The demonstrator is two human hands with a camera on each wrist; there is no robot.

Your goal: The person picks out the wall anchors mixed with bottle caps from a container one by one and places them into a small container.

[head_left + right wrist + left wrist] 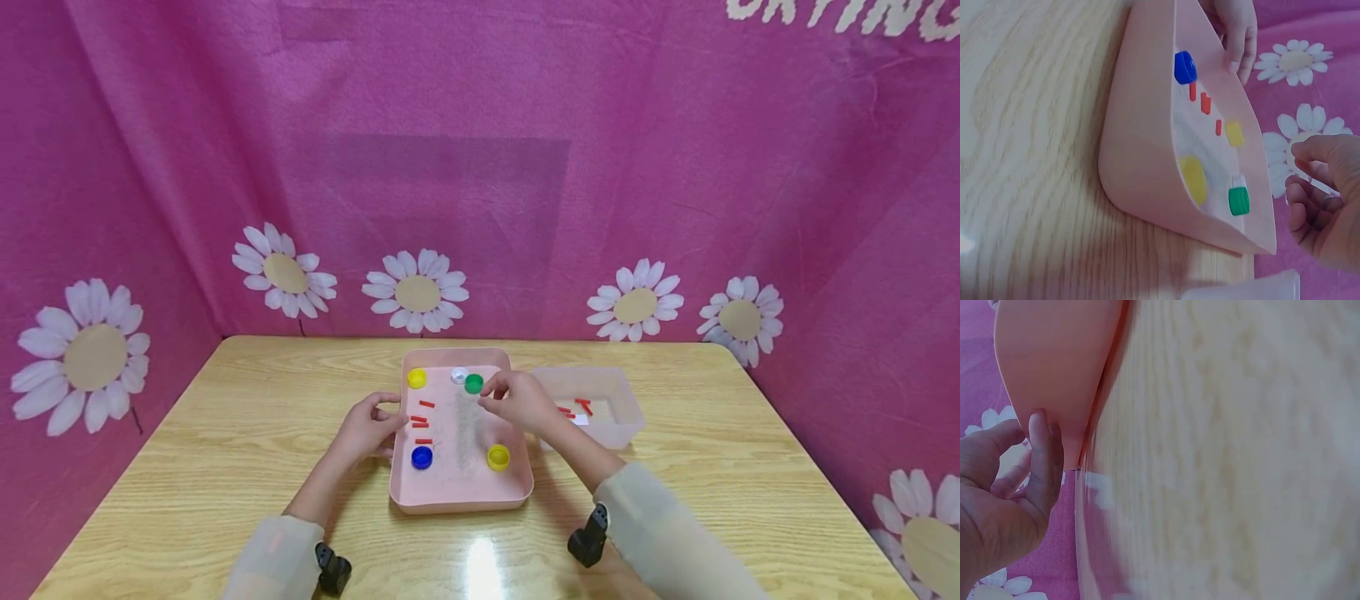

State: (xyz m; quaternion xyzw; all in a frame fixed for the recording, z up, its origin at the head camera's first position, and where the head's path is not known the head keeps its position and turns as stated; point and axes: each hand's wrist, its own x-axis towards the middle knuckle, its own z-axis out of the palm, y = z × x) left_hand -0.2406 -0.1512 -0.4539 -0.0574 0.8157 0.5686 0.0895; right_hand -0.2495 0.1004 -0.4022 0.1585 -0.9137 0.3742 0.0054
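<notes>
My left hand (371, 427) holds the left wall of a shallow pink tray (461, 506), its thumb at the rim and fingers against the outer wall (1054, 375). Above the tray's far right side hovers my right hand (521, 402), loosely curled beside a green bottle cap (474, 384); between its separated fingertips (1302, 150) no held thing shows. A white cap (459, 376) touches or nearly touches the green one. At the tray's corners lie a yellow cap (417, 378), a blue cap (422, 457) and another yellow cap (498, 457). Several short red sticks (423, 442) lie along its left side.
Right of the tray stands a translucent plastic box (626, 429) with more red sticks (584, 406) and a small white piece (580, 420) inside. Both rest on a wooden table (285, 383). A pink curtain with daisies (420, 192) hangs behind.
</notes>
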